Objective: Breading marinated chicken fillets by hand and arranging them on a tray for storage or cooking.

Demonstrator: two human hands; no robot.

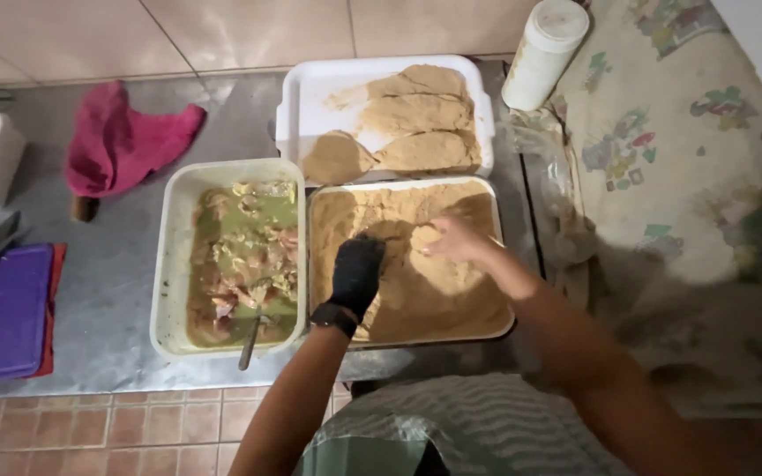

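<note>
Leftmost, a purple cutting board point(6, 308) lies on the steel counter point(116, 291), with a crumpled pink cloth point(121, 141) farther back near the tiled wall. Next comes a pale rectangular tub of marinated meat point(238, 256) in a greenish liquid, a utensil handle point(250, 344) leaning out over its near rim. Just beside it sits the tray of breadcrumbs point(403, 317), and both hands are down in it. The left hand point(356, 273), in a black glove with a dark band at the wrist, rests palm down on the crumbs, fingers loosely curled; whether it grips anything I cannot tell. The right hand point(453, 240), bare and dusted with crumbs, is closed down over a crumb-covered piece point(423, 236), pressing it into the coating near the tray's middle. Behind this tray, a white tray point(310, 97) holds several breaded cutlets point(416, 115) lying flat and touching. Farther right stands a white cylindrical container point(544, 53), beside a patterned cloth point(663, 150).
</note>
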